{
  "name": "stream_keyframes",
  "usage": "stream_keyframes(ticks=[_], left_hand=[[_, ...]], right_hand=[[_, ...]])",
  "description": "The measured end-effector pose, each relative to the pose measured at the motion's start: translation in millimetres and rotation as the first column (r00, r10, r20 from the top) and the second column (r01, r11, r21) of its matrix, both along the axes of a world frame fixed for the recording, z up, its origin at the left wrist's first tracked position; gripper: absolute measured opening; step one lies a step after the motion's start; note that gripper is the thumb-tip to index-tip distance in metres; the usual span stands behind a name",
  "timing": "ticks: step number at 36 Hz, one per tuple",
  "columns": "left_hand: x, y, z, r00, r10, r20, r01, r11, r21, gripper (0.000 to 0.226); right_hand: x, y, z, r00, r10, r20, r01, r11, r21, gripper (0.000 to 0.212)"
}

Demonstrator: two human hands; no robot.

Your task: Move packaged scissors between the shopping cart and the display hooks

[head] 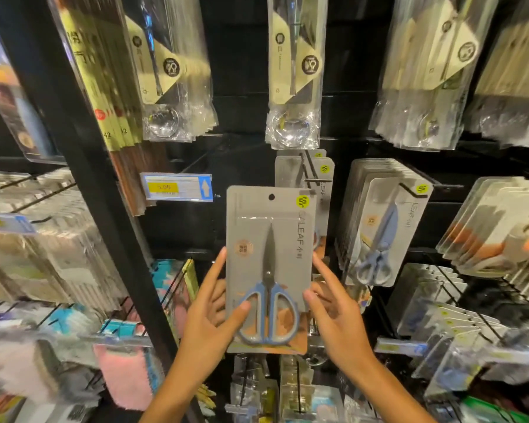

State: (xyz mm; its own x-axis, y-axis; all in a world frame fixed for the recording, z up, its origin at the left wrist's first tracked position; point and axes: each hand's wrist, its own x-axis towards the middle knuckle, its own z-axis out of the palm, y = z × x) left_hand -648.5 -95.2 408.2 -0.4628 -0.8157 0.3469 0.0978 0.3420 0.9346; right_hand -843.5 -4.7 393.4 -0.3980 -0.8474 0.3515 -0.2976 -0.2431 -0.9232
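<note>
The lower left edge of the packaged scissors (269,270) is pinched by the left hand (208,312), thumb on the front. The pack is held upright below the display hook (313,179), its right edge pinched by the right hand (333,312).

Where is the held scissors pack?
The scissors pack is mid-frame in the head view, held by left hand and right hand, below-left of the hook of matching packs.

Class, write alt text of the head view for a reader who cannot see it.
A left hand and a right hand hold a pack of scissors upright before a store rack. Behind it a hook carries matching packs; more scissor packs hang to the right, bagged spoons above.
</note>
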Motion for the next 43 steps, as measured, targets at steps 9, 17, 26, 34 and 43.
stream_keyframes(ticks=[9, 17, 26, 34, 43], left_hand=[[-34, 4, -4, 0.982, -0.147, 0.116, 0.15, 0.989, -0.016, 0.087], [-56, 0, 1, 0.986, -0.152, 0.07, 0.149, 0.988, 0.038, 0.091], [-63, -5, -7, 0.981, -0.173, 0.091, 0.169, 0.984, 0.054, 0.092], [-76, -26, -13, 0.961, -0.089, 0.263, 0.096, 0.995, -0.012, 0.09], [-111, -54, 2, 0.929, -0.073, 0.364, 0.071, 0.997, 0.02, 0.095]], right_hand=[[-30, 21, -3, 0.988, -0.153, 0.035, 0.153, 0.988, -0.024, 0.056], [-43, 23, 11, 0.983, -0.178, 0.03, 0.18, 0.981, -0.071, 0.05], [-50, 16, 0, 0.994, -0.104, 0.017, 0.105, 0.994, -0.024, 0.056], [-61, -8, -11, 0.997, -0.018, -0.07, 0.021, 0.999, 0.045, 0.08], [-86, -56, -10, 0.996, 0.03, -0.081, -0.022, 0.995, 0.095, 0.099]])
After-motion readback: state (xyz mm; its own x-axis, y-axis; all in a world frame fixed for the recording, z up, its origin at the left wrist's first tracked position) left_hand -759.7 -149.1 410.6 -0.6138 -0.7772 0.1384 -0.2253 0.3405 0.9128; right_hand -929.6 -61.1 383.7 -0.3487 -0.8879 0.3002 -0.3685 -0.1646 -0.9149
